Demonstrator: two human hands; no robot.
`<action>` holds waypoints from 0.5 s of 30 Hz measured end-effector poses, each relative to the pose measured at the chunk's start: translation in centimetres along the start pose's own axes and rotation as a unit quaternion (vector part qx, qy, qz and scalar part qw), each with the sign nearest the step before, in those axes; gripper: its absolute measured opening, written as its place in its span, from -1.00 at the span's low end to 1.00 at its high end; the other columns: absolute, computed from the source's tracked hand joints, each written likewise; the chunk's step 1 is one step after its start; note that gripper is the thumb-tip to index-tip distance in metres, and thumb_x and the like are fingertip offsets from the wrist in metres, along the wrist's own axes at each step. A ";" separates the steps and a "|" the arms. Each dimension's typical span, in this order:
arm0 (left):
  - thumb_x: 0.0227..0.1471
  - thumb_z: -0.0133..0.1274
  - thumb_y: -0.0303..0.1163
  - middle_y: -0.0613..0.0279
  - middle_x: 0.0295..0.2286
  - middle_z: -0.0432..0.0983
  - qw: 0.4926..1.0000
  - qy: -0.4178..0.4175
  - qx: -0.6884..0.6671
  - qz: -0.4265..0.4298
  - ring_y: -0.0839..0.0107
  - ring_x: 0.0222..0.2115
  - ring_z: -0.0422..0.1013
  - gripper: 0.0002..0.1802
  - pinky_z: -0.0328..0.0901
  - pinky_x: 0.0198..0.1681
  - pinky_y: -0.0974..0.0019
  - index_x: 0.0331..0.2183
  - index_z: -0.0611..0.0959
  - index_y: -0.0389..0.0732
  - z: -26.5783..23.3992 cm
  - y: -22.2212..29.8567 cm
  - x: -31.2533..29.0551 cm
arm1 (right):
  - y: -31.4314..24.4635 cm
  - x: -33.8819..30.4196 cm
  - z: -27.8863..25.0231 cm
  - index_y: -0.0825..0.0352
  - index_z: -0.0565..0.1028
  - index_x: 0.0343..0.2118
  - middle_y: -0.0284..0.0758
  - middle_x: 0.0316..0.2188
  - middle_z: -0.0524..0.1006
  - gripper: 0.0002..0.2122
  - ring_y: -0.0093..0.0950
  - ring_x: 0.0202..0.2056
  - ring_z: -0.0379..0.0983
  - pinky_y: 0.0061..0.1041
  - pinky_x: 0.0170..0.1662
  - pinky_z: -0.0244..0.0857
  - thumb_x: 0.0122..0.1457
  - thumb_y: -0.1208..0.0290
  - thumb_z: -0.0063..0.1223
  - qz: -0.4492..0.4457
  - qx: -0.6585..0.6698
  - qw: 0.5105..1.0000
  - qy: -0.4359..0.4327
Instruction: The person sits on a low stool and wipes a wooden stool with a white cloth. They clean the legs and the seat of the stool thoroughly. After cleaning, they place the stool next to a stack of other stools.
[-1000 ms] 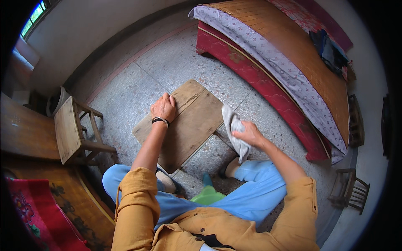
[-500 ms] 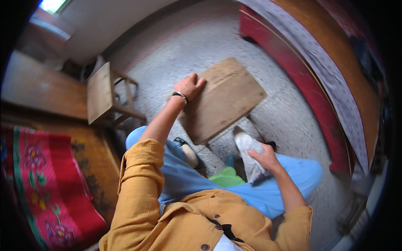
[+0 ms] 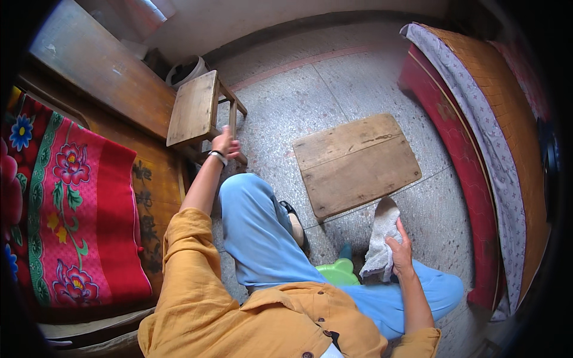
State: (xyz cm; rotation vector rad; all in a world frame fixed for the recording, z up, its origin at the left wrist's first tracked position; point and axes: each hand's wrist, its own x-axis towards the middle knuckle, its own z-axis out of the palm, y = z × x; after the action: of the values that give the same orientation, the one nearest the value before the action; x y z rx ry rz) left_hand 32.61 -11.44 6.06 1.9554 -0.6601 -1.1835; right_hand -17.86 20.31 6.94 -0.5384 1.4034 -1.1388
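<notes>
My left hand [image 3: 225,147] is stretched out beside a wooden stool [image 3: 192,110], open with its fingers apart and nothing in it; whether it touches the stool's edge I cannot tell. My right hand [image 3: 402,249] grips a crumpled whitish cloth [image 3: 377,246], its far end grey with dirt, just above my right knee. Ahead of the cloth stands a low wooden table [image 3: 356,160] with a worn, stained plank top.
A green plastic item [image 3: 338,272] shows between my legs. A bed with a red side board [image 3: 449,152] runs along the right. At the left is a wooden cabinet [image 3: 104,68] with a red floral cloth [image 3: 95,215]. A bin [image 3: 190,68] stands behind the stool.
My left hand has left the low table's top and moved left to the stool. My right hand still holds the cloth. The whole view has shifted, bringing more of the left side in.
</notes>
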 end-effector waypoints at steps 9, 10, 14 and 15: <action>-0.15 0.17 0.26 0.21 -0.27 0.46 0.874 0.248 -0.417 0.009 0.30 -0.21 0.33 -0.22 0.11 0.04 0.04 -0.14 0.50 -0.25 -9.4 -5.9 9.4 | 1.6 4.1 5.6 0.27 0.36 -0.13 -0.34 -0.33 0.49 -0.55 -0.46 -0.31 0.48 -0.41 -0.22 0.42 0.06 0.06 0.16 0.080 0.209 0.972 -0.076; -0.14 0.14 0.27 0.18 -0.18 0.41 0.880 0.214 -0.423 0.031 0.23 -0.13 0.28 -0.19 0.04 0.10 0.01 -0.07 0.46 -0.22 -10.1 -6.0 10.0 | 1.7 4.6 6.9 0.23 0.36 -0.21 -0.37 -0.40 0.47 -0.56 -0.47 -0.36 0.48 -0.41 -0.26 0.43 0.02 0.00 0.19 0.080 0.207 0.972 -0.075; -0.13 0.13 0.26 0.18 0.05 0.24 0.881 0.088 -0.462 0.056 0.11 0.05 0.16 -0.13 -0.06 0.17 -0.16 0.08 0.36 -0.13 -7.6 -4.7 11.2 | 2.0 6.7 11.0 0.25 0.40 -0.26 -0.41 -0.39 0.46 -0.46 -0.47 -0.33 0.44 -0.36 -0.23 0.40 -0.14 -0.08 0.33 0.101 0.191 0.976 -0.006; -0.16 0.18 0.24 0.14 0.11 0.16 0.880 0.082 -0.465 0.046 0.07 0.08 0.12 -0.06 -0.05 0.15 -0.19 0.10 0.32 -0.18 -7.3 -4.4 11.2 | 2.6 7.2 10.7 0.27 0.41 -0.23 -0.38 -0.35 0.47 -0.46 -0.45 -0.30 0.44 -0.35 -0.20 0.41 -0.13 -0.04 0.34 0.128 0.192 0.973 0.003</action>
State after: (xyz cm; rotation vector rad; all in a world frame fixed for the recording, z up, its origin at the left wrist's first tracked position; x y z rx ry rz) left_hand 44.30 -14.74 -1.08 1.1577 -0.0366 -0.9848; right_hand -8.55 11.82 3.02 -0.0749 1.1768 -1.1616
